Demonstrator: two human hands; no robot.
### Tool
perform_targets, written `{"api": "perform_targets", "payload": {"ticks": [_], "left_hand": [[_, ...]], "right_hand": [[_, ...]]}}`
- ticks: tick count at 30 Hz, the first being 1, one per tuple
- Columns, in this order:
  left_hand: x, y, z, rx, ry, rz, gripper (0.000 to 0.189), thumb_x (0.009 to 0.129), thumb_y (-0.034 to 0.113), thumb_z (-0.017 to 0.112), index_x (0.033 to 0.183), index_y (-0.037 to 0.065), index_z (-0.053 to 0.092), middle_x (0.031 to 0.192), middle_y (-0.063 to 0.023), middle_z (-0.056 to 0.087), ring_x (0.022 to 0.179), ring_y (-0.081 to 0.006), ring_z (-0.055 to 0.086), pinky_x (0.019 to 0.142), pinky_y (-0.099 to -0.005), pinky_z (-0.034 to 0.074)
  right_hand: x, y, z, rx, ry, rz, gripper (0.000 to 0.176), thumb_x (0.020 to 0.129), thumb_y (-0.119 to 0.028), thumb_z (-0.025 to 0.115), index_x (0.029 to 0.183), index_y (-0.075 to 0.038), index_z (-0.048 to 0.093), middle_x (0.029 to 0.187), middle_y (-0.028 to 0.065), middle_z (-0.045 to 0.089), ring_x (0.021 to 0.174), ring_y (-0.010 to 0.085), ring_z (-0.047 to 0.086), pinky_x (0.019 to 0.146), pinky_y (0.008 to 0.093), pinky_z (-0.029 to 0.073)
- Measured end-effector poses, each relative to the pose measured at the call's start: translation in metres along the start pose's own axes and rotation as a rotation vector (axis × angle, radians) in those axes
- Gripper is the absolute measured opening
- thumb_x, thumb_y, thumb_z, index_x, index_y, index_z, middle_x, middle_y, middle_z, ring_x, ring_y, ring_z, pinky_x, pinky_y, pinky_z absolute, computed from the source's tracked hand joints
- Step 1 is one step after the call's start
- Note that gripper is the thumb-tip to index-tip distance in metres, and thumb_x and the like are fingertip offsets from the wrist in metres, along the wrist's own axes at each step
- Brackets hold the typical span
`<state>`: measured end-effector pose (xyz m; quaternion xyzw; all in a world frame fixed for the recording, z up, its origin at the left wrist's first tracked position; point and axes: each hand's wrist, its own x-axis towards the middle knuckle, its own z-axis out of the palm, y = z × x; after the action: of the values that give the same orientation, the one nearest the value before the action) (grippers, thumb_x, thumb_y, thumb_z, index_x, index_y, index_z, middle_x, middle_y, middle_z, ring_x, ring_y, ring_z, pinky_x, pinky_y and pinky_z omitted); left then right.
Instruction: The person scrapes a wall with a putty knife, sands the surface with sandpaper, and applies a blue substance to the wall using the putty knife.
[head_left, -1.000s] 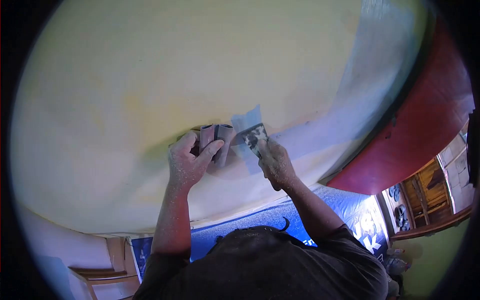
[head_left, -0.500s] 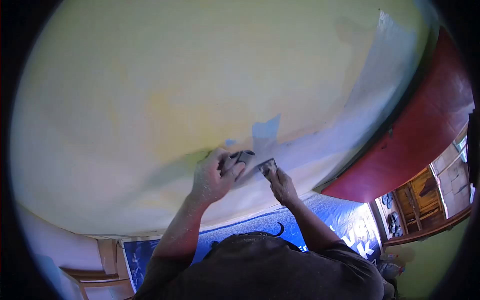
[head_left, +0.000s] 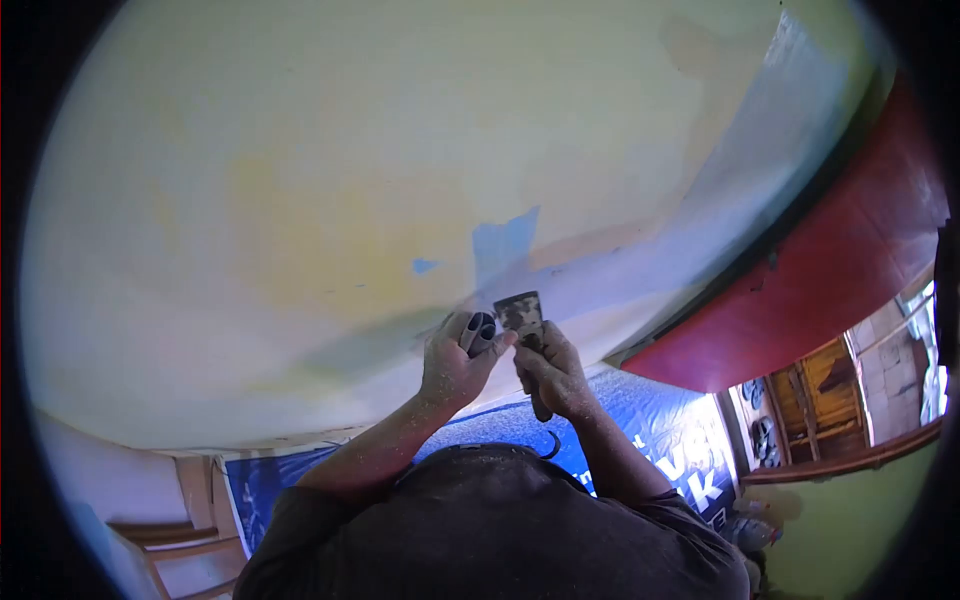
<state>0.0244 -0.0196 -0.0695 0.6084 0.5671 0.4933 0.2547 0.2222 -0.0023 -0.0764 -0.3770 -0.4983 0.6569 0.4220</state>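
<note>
My left hand (head_left: 457, 365), dusted with pale powder, is closed around a folded grey sheet that looks like sandpaper (head_left: 480, 332); its ends curl into two loops. In my right hand (head_left: 562, 374) is a putty knife (head_left: 518, 309), gripped by the handle with its smeared, worn blade pointing up. My left thumb reaches to the lower part of the blade, and appears to touch it. Both hands are close together in front of a large curved pale surface (head_left: 330, 130), which has yellowish, greenish and blue patches. A bright blue patch (head_left: 503, 245) lies just above the blade.
A red curved panel (head_left: 770, 290) borders the pale surface at right. Below hangs or lies a blue printed sheet (head_left: 640, 420), dusted whitish. Footwear (head_left: 766, 440) sits by a wooden frame at right, with a plastic bottle (head_left: 752, 533) lower down. Wooden framing (head_left: 190, 540) stands at lower left.
My hands have come together. The putty knife has turned more upright, bringing its blade beside my left thumb. The view has shifted, so the pale surface's patches appear further left.
</note>
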Motion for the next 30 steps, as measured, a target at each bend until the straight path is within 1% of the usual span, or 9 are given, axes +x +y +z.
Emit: {"api": "perform_targets", "payload": {"ticks": [3, 10, 11, 14, 15, 18, 19, 23, 30], "left_hand": [[0.009, 0.008, 0.031, -0.386, 0.091, -0.064, 0.02, 0.103, 0.018, 0.084, 0.106, 0.002, 0.072, 0.091, 0.002, 0.073, 0.087, -0.006, 0.062, 0.076, -0.0291, 0.053], [0.022, 0.007, 0.064, -0.437, 0.299, -0.037, 0.017, 0.104, 0.014, 0.082, 0.112, 0.002, 0.073, 0.095, -0.0004, 0.074, 0.092, -0.0058, 0.062, 0.077, -0.0278, 0.053], [0.014, -0.004, 0.066, -0.256, 0.244, -0.115, 0.022, 0.101, 0.011, 0.084, 0.117, 0.003, 0.072, 0.103, -0.0061, 0.076, 0.095, -0.013, 0.07, 0.081, -0.0318, 0.057], [0.0, -0.006, 0.075, 0.312, 0.488, 0.263, 0.029, 0.097, 0.008, 0.085, 0.123, 0.005, 0.072, 0.119, -0.0143, 0.076, 0.106, -0.0293, 0.075, 0.084, -0.0388, 0.061], [-0.003, 0.002, 0.071, 0.393, 0.505, 0.39, 0.041, 0.094, 0.004, 0.083, 0.133, 0.004, 0.072, 0.138, -0.0196, 0.072, 0.118, -0.0417, 0.073, 0.093, -0.0459, 0.062], [-0.001, 0.012, 0.063, 0.506, 0.321, 0.664, 0.045, 0.095, 0.004, 0.081, 0.138, 0.003, 0.071, 0.148, -0.0218, 0.067, 0.136, -0.0431, 0.066, 0.11, -0.0505, 0.056], [0.0, 0.024, 0.06, 0.618, 0.18, 0.618, 0.062, 0.09, 0.007, 0.083, 0.149, 0.004, 0.066, 0.157, -0.0209, 0.063, 0.148, -0.041, 0.058, 0.118, -0.0524, 0.051], [0.002, 0.015, 0.049, 0.727, -0.125, 0.546, 0.07, 0.092, 0.012, 0.072, 0.16, 0.001, 0.058, 0.175, -0.0197, 0.045, 0.162, -0.0378, 0.042, 0.128, -0.0506, 0.041], [0.001, 0.033, 0.038, 0.854, -0.163, 0.489, 0.084, 0.087, 0.013, 0.076, 0.165, -0.002, 0.049, 0.179, -0.0186, 0.039, 0.165, -0.0395, 0.038, 0.129, -0.0565, 0.039]], "right_hand": [[0.009, -0.003, -0.019, -0.004, -0.127, 0.005, 0.017, 0.113, -0.015, 0.064, 0.125, -0.006, 0.055, 0.087, 0.0048, 0.063, 0.065, 0.0123, 0.06, 0.059, 0.0297, 0.05], [0.007, 0.042, -0.068, -0.033, -0.356, -0.003, 0.027, 0.117, -0.024, 0.064, 0.129, -0.002, 0.054, 0.088, 0.0028, 0.059, 0.066, 0.0114, 0.057, 0.062, 0.0288, 0.048], [0.001, 0.054, -0.073, 0.029, -0.343, 0.017, 0.024, 0.117, -0.022, 0.063, 0.127, -0.003, 0.054, 0.085, 0.0022, 0.057, 0.065, 0.0113, 0.055, 0.06, 0.0288, 0.047], [0.007, 0.074, -0.075, 0.107, -0.264, -0.025, 0.018, 0.117, -0.02, 0.063, 0.121, -0.005, 0.053, 0.081, 0.0009, 0.054, 0.062, 0.0107, 0.051, 0.056, 0.028, 0.043], [0.009, 0.074, -0.074, 0.117, -0.226, -0.059, 0.017, 0.116, -0.019, 0.064, 0.12, -0.006, 0.053, 0.08, 0.0006, 0.053, 0.061, 0.0104, 0.051, 0.055, 0.0277, 0.041], [0.021, 0.059, -0.079, 0.178, -0.323, -0.022, 0.017, 0.116, -0.02, 0.064, 0.115, -0.007, 0.053, 0.082, -0.0016, 0.054, 0.061, 0.0056, 0.048, 0.053, 0.0253, 0.039], [0.021, 0.057, -0.078, 0.198, -0.344, -0.031, 0.017, 0.117, -0.02, 0.063, 0.114, -0.007, 0.052, 0.08, -0.0032, 0.053, 0.06, 0.0048, 0.046, 0.052, 0.0246, 0.036], [0.015, 0.065, -0.078, 0.191, -0.318, 0.085, 0.021, 0.12, -0.026, 0.057, 0.119, -0.005, 0.056, 0.077, -0.0052, 0.051, 0.058, 0.003, 0.042, 0.051, 0.0232, 0.033], [0.022, 0.055, -0.062, 0.117, -0.197, -0.006, 0.038, 0.123, -0.037, 0.05, 0.129, -0.001, 0.062, 0.075, -0.0073, 0.048, 0.056, 0.0036, 0.041, 0.05, 0.0235, 0.03]]}}
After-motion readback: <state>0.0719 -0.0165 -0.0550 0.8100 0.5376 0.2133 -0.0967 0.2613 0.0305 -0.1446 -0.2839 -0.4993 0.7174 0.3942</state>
